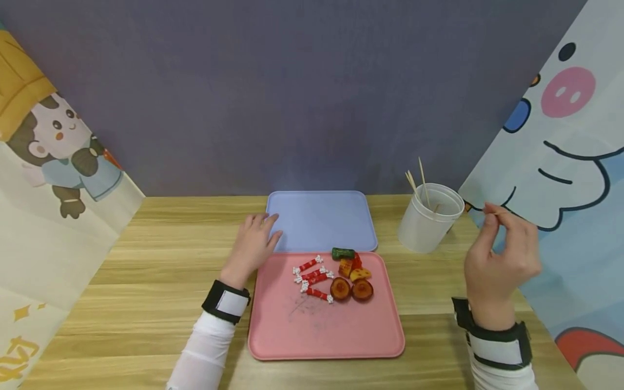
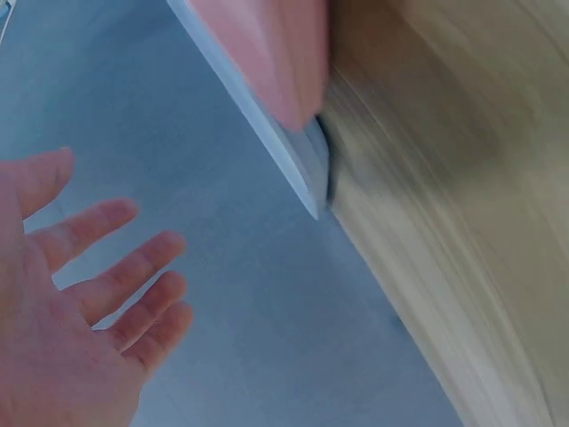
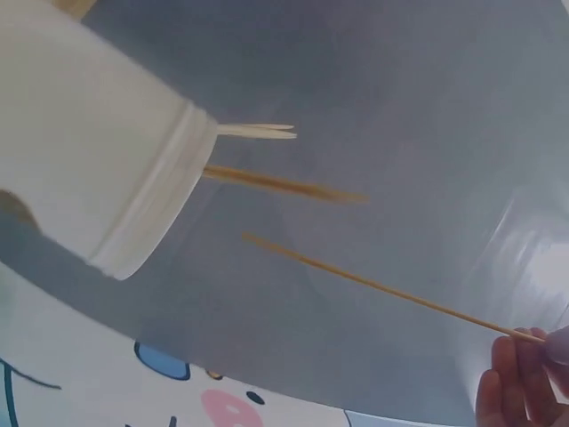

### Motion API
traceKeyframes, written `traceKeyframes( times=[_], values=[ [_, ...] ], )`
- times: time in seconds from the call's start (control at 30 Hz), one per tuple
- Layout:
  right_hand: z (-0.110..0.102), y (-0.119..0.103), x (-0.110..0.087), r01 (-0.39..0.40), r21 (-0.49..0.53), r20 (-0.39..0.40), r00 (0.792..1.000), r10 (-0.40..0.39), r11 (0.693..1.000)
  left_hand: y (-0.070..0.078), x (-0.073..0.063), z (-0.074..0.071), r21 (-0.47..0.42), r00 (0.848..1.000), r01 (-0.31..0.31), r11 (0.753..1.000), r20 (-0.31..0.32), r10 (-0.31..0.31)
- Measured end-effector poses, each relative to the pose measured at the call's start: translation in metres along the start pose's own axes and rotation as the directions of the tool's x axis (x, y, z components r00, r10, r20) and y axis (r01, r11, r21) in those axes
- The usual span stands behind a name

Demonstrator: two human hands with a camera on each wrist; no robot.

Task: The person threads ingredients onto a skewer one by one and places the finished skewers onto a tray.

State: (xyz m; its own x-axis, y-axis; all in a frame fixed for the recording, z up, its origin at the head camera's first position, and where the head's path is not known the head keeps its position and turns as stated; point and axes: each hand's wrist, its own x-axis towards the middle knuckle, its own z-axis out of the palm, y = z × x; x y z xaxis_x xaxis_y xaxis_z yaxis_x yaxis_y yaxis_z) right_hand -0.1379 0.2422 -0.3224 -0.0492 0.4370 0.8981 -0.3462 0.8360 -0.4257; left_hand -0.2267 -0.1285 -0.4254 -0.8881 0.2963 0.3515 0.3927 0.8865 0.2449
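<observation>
My right hand is raised to the right of a white bucket. Between its thumb and fingertips it pinches a thin wooden skewer, plain in the right wrist view and hard to make out in the head view. Several more skewers stick up out of the bucket. My left hand, fingers spread and holding nothing, is over the left edge of the blue tray and the back left corner of the pink tray; whether it touches either cannot be told.
On the pink tray lie several red-wrapped pieces with white ends, two round brown slices, a green piece, and yellow, orange and red pieces. A grey wall stands behind the wooden table, with printed cartoon panels at both sides.
</observation>
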Motion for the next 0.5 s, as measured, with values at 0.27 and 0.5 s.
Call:
traceKeyframes(
  times=[0.27, 0.5],
  values=[
    [0.003, -0.005, -0.008, 0.003, 0.082, 0.037, 0.999, -0.006, 0.997, 0.014, 0.008, 0.004, 0.018, 0.999, -0.032, 0.999, -0.016, 0.032],
    [0.009, -0.004, -0.020, -0.043, 0.175, 0.151, 0.988, 0.016, 0.984, 0.029, 0.015, 0.004, 0.010, 0.999, -0.049, 0.999, -0.011, 0.049]
  ],
)
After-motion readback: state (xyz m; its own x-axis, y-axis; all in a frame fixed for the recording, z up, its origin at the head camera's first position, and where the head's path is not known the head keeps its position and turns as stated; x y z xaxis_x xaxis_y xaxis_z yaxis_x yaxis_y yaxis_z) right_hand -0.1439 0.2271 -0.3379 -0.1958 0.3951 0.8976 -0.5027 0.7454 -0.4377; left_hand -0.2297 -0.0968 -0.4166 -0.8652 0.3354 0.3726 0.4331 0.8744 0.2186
